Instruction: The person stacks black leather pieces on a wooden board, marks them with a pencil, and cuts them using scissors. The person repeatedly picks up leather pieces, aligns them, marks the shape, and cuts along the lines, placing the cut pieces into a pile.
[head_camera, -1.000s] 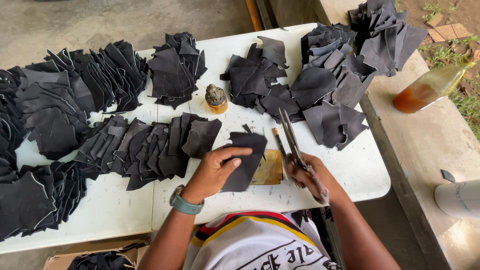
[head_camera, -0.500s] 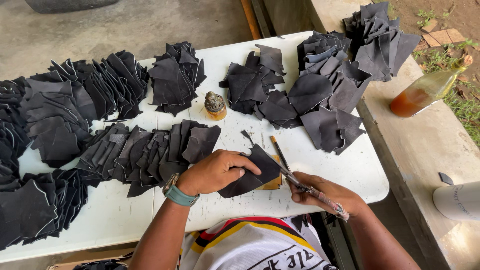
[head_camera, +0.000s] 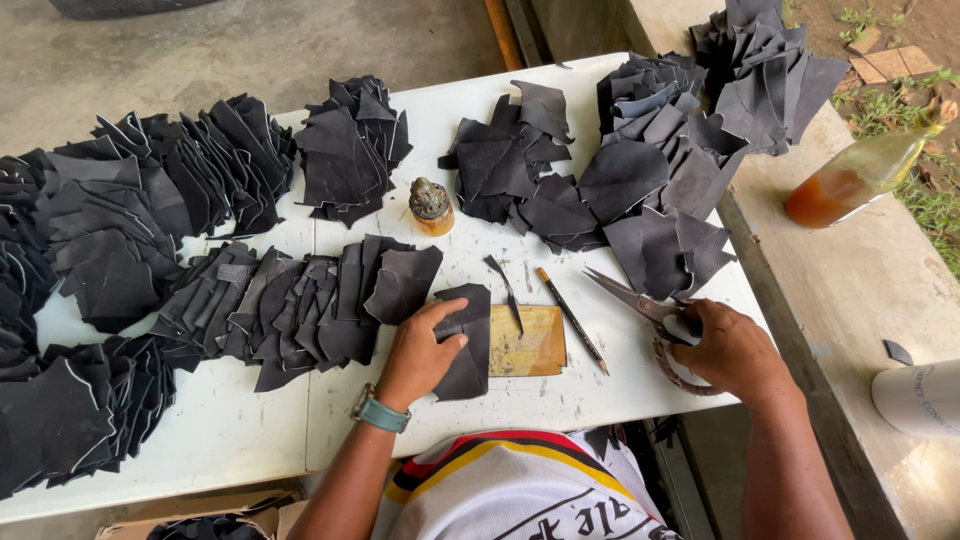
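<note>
My left hand (head_camera: 420, 352) lies flat on a dark leather piece (head_camera: 468, 340) on the white table (head_camera: 250, 430), pressing it down beside a row of overlapped cut pieces (head_camera: 300, 305). A teal watch is on that wrist. My right hand (head_camera: 735, 350) rests at the table's right edge, gripping the handles of metal scissors (head_camera: 640, 300) whose blades point up and left, lying on the table. Between the hands lie a tan cardboard template (head_camera: 528, 342), a pencil (head_camera: 572, 320) and a thin dark sliver (head_camera: 505, 290).
Heaps of dark leather pieces cover the left side (head_camera: 110, 240), the back middle (head_camera: 350, 150) and the back right (head_camera: 650, 170). A small lidded jar (head_camera: 431, 205) stands mid-table. A bottle of amber liquid (head_camera: 860, 175) and a white cup (head_camera: 920, 398) sit on the concrete ledge at right.
My left hand has slid the leather piece left, off the tan template and toward the row. My right hand has moved right and lowered the scissors onto the table.
</note>
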